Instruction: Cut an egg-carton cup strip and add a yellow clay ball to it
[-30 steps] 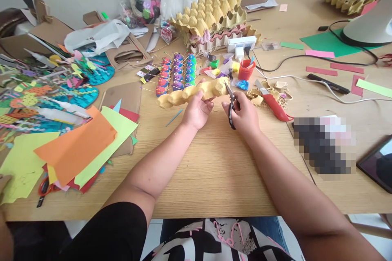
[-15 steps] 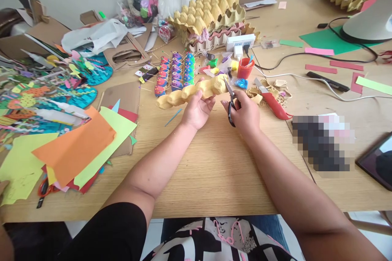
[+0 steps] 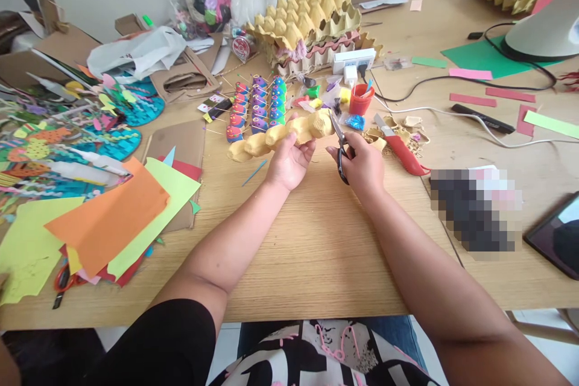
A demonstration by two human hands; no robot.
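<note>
Egg-carton strip (image 3: 272,135): held above desk (image 3: 307,241), left hand (image 3: 289,164) gripping mid-length from beneath, thumb on near side. Right hand (image 3: 367,164) grasps scissors (image 3: 341,163), blades at strip's right end. Long axis runs left to right, right end angled farther from wearer. Judged light, semi-stiff, non-slip, easily dented; best support: under middle cups, light pinch.

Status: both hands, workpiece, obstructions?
Left hand: holding carton strip. Right hand: on scissors, blades at strip's right end. Red knife lies right of the right hand; nothing blocks the blades.
</note>
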